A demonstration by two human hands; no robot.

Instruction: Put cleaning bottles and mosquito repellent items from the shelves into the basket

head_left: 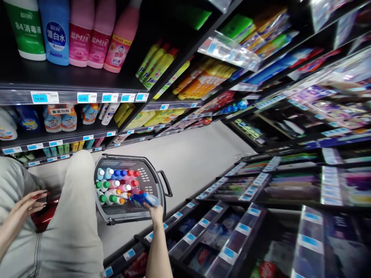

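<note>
My right hand (155, 214) reaches over the near side of a dark grey shopping basket (116, 212) on the floor. Its fingers are closed on a blue bottle (138, 199) with a pale, clear-looking top end, held low and tilted inside the basket. Beside it, several bottles stand upright in rows, with white, blue, red, green and orange caps, such as a green-capped bottle (102, 199). My left hand (31, 201) hovers between my knees, near a shiny red thing I cannot make out; its fingers are stretched out and hold nothing.
On the left, a shelf (116, 83) carries large bottles, including a blue bleach bottle (55, 31) and a pink bottle (121, 38). Lower shelves hold spray bottles and tubes. Shelving (199, 216) lines the right side of the aisle, partly blurred. Pale floor (199, 154) stretches beyond the basket.
</note>
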